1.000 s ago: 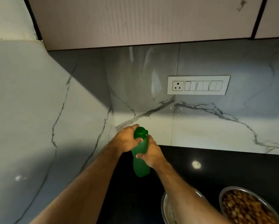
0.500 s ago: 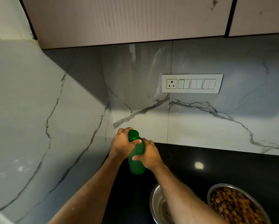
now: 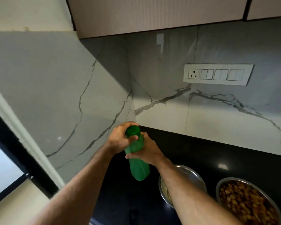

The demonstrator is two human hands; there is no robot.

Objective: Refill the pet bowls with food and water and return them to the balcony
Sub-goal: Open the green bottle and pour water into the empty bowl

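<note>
We hold a green plastic bottle (image 3: 137, 161) upright in the air above the black countertop (image 3: 201, 153), close to the corner where the two marble-patterned walls meet. Our right hand (image 3: 150, 153) wraps round the bottle's upper body, fingers curled across its front, so that the bottle cannot turn. Our left hand (image 3: 120, 138) is curled over the dark green cap (image 3: 133, 131), thumb and fingers closed round its rim. We judge this two-handed hold to be for twisting the cap, one hand steadying while the other turns. Whether the cap is loosening or tightening we cannot tell.

Just below and to the right of the bottle sit two steel bowls on the countertop. The nearer bowl (image 3: 193, 177) is partly hidden by our right forearm; what shows of its inside is bare metal with perhaps a little liquid at the bottom, though that is unclear. The far-right bowl (image 3: 221, 185) is heaped with brown pet kibble (image 3: 245, 202), so the food part looks done. The bottle is held right beside the unfilled bowl, probably so that water can be poured with only a short tilt. Both bowls stand here in the kitchen, so the return to the balcony is not yet done.

A white switch panel with a socket (image 3: 217, 74) is mounted on the back wall, well above the bowls.
</note>
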